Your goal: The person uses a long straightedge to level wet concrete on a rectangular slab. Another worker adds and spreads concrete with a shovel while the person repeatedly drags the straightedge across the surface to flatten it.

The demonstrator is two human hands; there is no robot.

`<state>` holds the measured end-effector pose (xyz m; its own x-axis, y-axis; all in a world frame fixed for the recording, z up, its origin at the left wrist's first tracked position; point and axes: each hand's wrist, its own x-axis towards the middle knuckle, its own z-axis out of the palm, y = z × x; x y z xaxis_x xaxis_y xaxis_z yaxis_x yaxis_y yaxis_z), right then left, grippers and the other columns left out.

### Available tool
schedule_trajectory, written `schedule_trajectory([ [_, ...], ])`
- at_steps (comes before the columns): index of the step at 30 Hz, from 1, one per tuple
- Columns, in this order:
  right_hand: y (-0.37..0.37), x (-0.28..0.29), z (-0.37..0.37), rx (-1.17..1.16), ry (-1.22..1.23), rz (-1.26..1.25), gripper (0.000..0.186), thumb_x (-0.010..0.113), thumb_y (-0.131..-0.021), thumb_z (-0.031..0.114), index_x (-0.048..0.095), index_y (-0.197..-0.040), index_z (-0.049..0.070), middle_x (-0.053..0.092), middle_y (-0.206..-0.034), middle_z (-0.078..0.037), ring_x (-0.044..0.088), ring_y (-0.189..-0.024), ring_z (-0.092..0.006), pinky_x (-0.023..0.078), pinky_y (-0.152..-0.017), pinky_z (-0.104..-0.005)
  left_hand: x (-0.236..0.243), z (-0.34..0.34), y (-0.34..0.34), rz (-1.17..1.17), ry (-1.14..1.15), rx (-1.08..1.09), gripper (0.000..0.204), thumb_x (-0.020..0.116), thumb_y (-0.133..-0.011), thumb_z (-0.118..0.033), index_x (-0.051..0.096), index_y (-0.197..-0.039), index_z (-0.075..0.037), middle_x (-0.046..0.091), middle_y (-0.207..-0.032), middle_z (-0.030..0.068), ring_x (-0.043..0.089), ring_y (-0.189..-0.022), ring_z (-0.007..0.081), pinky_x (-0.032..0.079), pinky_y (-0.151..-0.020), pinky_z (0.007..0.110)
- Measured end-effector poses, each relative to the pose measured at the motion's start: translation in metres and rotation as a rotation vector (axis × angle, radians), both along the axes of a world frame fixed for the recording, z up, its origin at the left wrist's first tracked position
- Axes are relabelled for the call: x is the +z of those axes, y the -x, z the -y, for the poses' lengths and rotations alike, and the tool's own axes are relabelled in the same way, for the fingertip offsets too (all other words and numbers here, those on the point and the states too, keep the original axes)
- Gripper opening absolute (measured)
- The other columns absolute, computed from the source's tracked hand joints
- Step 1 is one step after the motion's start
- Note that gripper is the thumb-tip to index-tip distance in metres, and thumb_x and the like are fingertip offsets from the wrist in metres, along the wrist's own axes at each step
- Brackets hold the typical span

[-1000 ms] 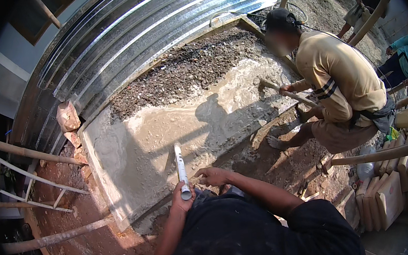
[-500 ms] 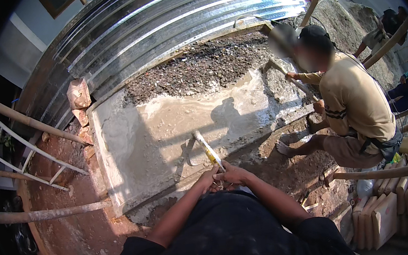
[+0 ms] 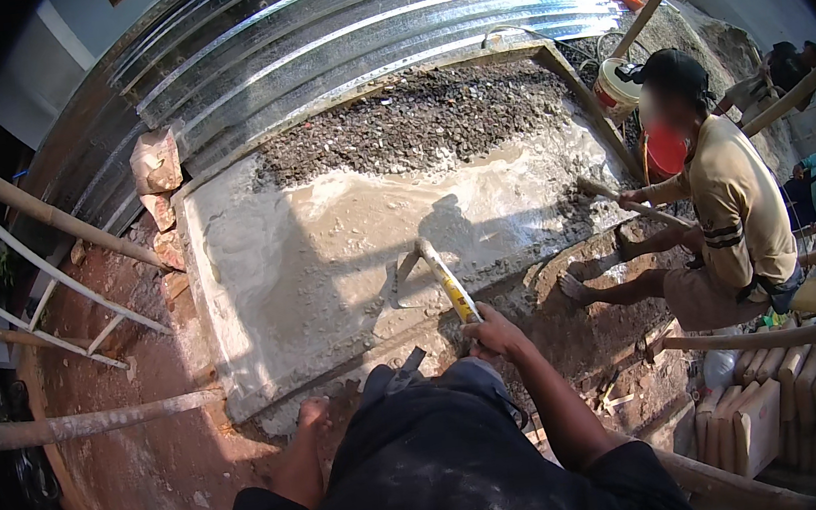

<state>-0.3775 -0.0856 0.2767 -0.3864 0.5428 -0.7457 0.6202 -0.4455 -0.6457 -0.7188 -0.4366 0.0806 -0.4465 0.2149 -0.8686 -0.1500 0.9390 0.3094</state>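
My right hand (image 3: 498,333) is wrapped round the yellow-and-white handle of a hoe (image 3: 448,281). The hoe's blade (image 3: 407,277) rests in wet grey mortar (image 3: 347,247) inside a shallow, low-walled mixing trough (image 3: 206,318). Off the handle, my left hand (image 3: 313,411) hangs beside my body near the trough's front edge; its fingers are too indistinct to read. Dark gravel (image 3: 413,118) lies heaped along the trough's far side. At the right, a co-worker (image 3: 745,206) grips another long-handled tool (image 3: 660,216), its head at the mortar's right end.
Corrugated metal sheeting (image 3: 352,25) stands behind the trough. Bamboo poles (image 3: 95,422) and a white metal frame (image 3: 56,345) are at the left. A white bucket (image 3: 616,90) and a red bucket (image 3: 666,151) stand near the co-worker. Stacked tan slabs (image 3: 750,428) sit at the lower right.
My left hand has let go of the hoe and dropped to the left. The right hand and the hoe have shifted right. The co-worker has straightened and drawn their tool back, exposing the buckets.
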Motion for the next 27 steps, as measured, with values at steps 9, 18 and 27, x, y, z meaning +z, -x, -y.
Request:
schedule_trajectory([
  [9, 0.041, -0.015, 0.032, -0.073, -0.026, -0.002, 0.08, 0.073, -0.09, 0.024, 0.031, -0.156, 0.003, 0.066, -0.097, -0.013, 0.065, -0.059, -0.0158, 0.054, -0.05, -0.0309, -0.001, 0.086, 0.039, 0.116, -0.103, 0.155, 0.032, 0.061, -0.099, -0.036, 0.067, -0.108, -0.007, 0.062, -0.077, 0.0076, 0.066, -0.058, 0.0191, 0.053, -0.048, 0.034],
  [18, 0.072, -0.013, 0.027, -0.017, -0.047, 0.017, 0.078, 0.072, -0.09, 0.025, 0.035, -0.154, 0.003, 0.065, -0.095, -0.013, 0.065, -0.06, -0.017, 0.055, -0.052, -0.032, 0.021, -0.024, 0.019, 0.103, -0.345, 0.084, 0.036, 0.058, -0.102, -0.033, 0.064, -0.128, -0.008, 0.063, -0.083, 0.0065, 0.067, -0.06, 0.0183, 0.053, -0.05, 0.03],
  [27, 0.071, -0.005, 0.01, -0.092, -0.003, -0.008, 0.073, 0.07, -0.094, 0.02, 0.037, -0.159, 0.019, 0.06, -0.094, -0.007, 0.056, -0.057, -0.0154, 0.052, -0.051, -0.0304, 0.018, 0.013, 0.033, 0.076, -0.226, 0.043, 0.036, 0.059, -0.102, -0.032, 0.064, -0.128, -0.007, 0.065, -0.083, 0.007, 0.067, -0.06, 0.019, 0.055, -0.051, 0.033],
])
